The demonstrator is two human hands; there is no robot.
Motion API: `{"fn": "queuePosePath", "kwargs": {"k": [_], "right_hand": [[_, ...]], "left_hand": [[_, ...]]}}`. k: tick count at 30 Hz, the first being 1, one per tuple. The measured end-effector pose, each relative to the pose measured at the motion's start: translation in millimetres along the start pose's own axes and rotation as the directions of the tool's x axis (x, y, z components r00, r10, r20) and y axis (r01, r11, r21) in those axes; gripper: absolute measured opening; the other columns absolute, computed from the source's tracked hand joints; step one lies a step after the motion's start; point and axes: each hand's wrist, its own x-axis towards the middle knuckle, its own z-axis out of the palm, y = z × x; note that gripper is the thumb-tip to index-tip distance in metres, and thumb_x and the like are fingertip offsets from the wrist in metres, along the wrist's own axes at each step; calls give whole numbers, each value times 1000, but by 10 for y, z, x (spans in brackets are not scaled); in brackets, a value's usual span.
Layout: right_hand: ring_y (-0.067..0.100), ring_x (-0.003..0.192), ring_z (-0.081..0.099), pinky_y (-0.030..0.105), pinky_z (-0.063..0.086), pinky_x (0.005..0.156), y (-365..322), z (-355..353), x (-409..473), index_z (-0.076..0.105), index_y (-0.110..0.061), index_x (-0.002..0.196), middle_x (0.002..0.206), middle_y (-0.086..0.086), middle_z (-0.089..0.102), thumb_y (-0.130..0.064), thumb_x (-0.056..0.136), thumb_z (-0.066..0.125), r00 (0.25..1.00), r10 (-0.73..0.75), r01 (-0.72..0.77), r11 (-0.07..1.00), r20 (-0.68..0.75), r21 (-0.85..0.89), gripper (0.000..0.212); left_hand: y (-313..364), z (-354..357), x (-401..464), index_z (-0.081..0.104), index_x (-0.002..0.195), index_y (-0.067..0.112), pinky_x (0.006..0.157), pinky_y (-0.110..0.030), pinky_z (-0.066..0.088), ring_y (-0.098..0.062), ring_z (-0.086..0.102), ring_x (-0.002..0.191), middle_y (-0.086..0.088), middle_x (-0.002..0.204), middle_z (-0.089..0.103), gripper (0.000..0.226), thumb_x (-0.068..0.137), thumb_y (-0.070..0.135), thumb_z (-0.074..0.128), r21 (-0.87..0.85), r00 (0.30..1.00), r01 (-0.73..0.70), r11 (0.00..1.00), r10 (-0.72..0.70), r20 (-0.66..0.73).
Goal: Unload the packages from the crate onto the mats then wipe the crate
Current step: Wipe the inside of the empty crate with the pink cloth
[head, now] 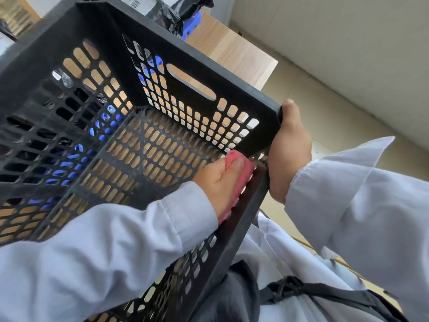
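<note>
Pressing a pink cloth [239,180] into the black crate [97,31] corner, left hand [220,180] pinching it, fingers mostly hidden. Gripping the crate's three-o'clock corner, right hand [287,147], fingers hidden behind. Packages [171,10] at twelve o'clock, cut off.

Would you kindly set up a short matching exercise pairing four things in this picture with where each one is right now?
Things:
1. cloth
2. right hand
3. packages
4. crate

Places:
A. gripping the crate's corner
B. on the table behind the crate
C. pressed by the left hand against the crate's near wall
D. tilted up, empty inside

Pairs: 1-C, 2-A, 3-B, 4-D
</note>
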Motion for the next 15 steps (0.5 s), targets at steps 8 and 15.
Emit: {"fn": "queuePosePath", "kwargs": {"k": [8,15], "right_hand": [[17,56,63,32,56,63,-3,6,-2,63,-21,74,46,-9,60,-58,91,47,1000,28,-28,999,7,21,43],[19,61,64,34,58,62,-21,9,-4,63,-21,76,54,-6,61,-57,90,47,999,38,-38,999,0,1,42]], "left_hand": [[-97,-577,116,68,92,18,58,-29,55,-18,67,63,0,72,70,29,90,43,55,-105,978,210,972,-207,37],[-946,-422,364,63,108,13,78,-39,58,-22,68,79,-8,90,69,42,99,47,40,509,904,378,773,-426,-26]]}}
